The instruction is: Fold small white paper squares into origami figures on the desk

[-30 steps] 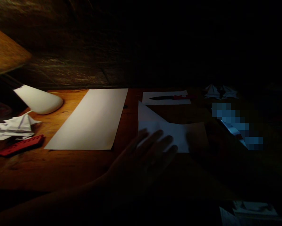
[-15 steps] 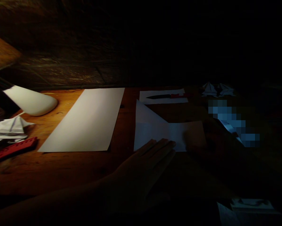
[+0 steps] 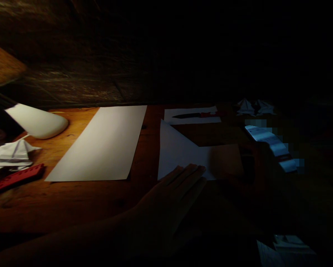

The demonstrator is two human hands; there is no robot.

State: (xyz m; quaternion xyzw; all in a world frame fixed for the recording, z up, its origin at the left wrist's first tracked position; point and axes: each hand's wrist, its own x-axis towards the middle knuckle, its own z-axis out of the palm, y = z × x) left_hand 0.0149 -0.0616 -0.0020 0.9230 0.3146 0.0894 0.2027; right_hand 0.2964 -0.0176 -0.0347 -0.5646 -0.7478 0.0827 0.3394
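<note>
A folded sheet of white paper [image 3: 180, 157] lies on the wooden table, a slanted edge running down from its upper left corner. My left hand [image 3: 180, 196] rests flat on its near edge, fingers stretched out. By the paper's right end my right hand [image 3: 258, 163] is barely visible in deep shadow; a dark patch falls on the paper beside it. Whether its fingers hold anything is hidden. Left of the folded piece is a larger plain white sheet [image 3: 102, 144]. Behind it lies a small paper strip [image 3: 170, 115] with a knife [image 3: 187, 115] on it.
A lamp [image 3: 41, 120] stands at the left, near folded paper pieces [image 3: 14, 154] and a red object [image 3: 18, 178] with notches. More folded papers [image 3: 245, 106] sit at the back right. A bluish lit, partly pixelated object [image 3: 272, 142] lies at right; papers [image 3: 291, 244] show at bottom right.
My right hand has shifted slightly, and its shadow reaches further left over the folded paper. More of the bluish lit object shows. My left hand stays about where it was.
</note>
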